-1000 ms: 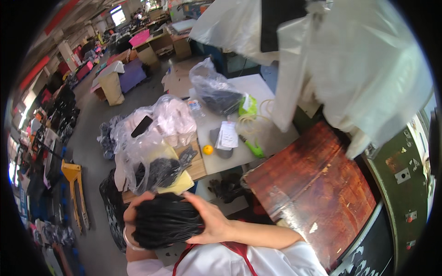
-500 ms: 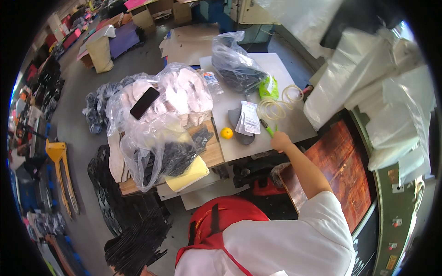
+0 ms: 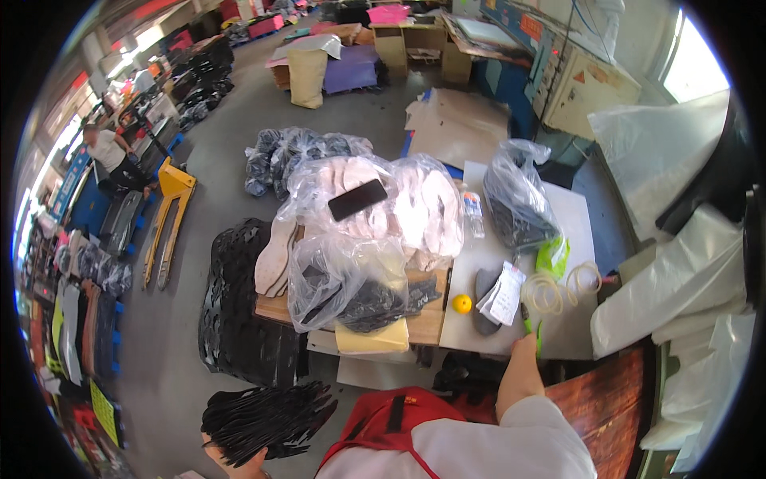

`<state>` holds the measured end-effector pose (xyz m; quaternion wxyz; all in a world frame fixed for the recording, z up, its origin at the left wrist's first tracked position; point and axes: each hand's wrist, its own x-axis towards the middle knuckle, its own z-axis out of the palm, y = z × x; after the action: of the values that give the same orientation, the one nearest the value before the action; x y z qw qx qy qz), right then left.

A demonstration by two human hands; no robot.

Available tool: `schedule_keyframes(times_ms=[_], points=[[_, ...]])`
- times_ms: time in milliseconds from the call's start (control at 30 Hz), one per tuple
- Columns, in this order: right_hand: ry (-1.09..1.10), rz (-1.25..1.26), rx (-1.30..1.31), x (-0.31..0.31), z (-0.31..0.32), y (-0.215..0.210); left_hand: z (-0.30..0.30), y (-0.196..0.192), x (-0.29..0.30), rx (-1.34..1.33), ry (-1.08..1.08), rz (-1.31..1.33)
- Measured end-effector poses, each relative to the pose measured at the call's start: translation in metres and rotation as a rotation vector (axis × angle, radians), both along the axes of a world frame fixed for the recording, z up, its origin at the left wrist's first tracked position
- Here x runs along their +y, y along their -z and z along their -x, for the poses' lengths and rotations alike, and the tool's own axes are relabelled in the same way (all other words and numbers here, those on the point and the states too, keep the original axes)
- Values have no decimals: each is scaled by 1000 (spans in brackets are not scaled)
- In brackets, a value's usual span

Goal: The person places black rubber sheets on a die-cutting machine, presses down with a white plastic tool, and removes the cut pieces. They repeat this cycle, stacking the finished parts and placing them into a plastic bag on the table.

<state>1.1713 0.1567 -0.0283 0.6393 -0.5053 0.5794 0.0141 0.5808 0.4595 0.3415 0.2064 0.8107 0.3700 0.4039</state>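
Note:
My left hand (image 3: 233, 461), low at the left, is closed under a thick bundle of thin black strips (image 3: 267, 417). Stretched forward, my right hand (image 3: 523, 346) is at the near edge of the grey-white table (image 3: 459, 339). Its fingers close on a green-handled tool (image 3: 539, 338), whose working end is too small to make out. Just left of that tool, white paper slips (image 3: 504, 294) lie on a dark grey sole-shaped piece (image 3: 483, 310). A small orange-yellow fruit (image 3: 462, 303) is beside them. Behind the tool lies a coil of clear tubing (image 3: 546, 295).
Bagged pale insole-shaped pieces (image 3: 427, 211) are piled at centre, with a black phone (image 3: 357, 200) on top. A clear bag of black pieces (image 3: 375, 307) is in front. Black sheets (image 3: 239, 311) stand left. Farther off are a yellow pallet jack (image 3: 171, 207) and a person (image 3: 112, 156).
My view has swung left and up, so the table appears farther right and lower. The left hand and its black bundle show more fully. My right hand stays at the green-handled tool.

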Motion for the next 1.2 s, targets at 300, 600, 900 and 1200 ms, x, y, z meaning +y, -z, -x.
schedule_keyframes(times_ms=[300,600,900,1200], points=[[-69,285,-121,-32,-8,-73,-36,-19,-22,-297,-8,-11],[3,-397,-771,-15,22,-198,-36,-12,-23,-387,33,80],[-1578,1667,-827,43,173,-356,2,12,-5,-471,148,20],[-2269,412,-1982,141,222,-425,50,61,48,-2048,966,1213]])
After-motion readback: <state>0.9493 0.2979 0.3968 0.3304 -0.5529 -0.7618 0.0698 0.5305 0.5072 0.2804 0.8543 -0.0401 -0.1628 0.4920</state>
